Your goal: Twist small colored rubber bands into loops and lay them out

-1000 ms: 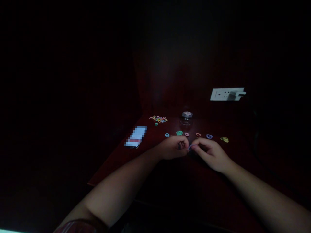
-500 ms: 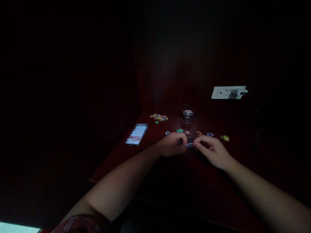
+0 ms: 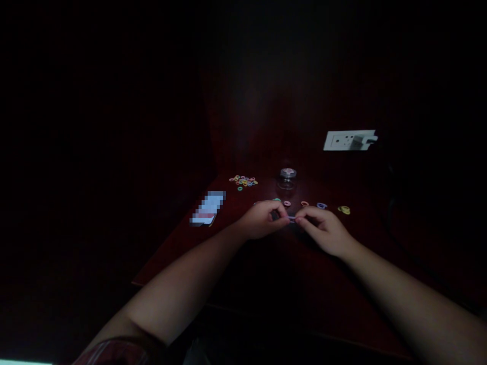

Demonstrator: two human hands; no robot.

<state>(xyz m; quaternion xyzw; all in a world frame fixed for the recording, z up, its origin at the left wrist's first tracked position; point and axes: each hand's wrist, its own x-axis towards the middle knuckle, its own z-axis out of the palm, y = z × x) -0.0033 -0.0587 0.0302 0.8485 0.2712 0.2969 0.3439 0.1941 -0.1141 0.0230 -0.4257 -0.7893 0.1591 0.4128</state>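
Observation:
A small purple band (image 3: 291,218) is stretched between my two hands above the dark red table. My left hand (image 3: 265,219) pinches its left end, and my right hand (image 3: 324,228) pinches its right end. Just beyond the hands lies a row of coloured bands: a green one (image 3: 277,199) partly hidden behind my left hand, a pink one (image 3: 287,204), an orange one (image 3: 305,204), purple ones (image 3: 321,206) and yellow ones (image 3: 344,209). A loose pile of mixed bands (image 3: 245,181) is further back on the left.
A clear jar with a lid (image 3: 287,179) stands behind the row. A phone (image 3: 208,208) with a lit, blurred screen lies at the left table edge. On the back wall is a socket plate (image 3: 348,140) with a plug and a dark cable at right.
The whole view has shifted slightly, so things appear further left and higher. My hands have come a little closer together, and the left one now covers more of the green bands.

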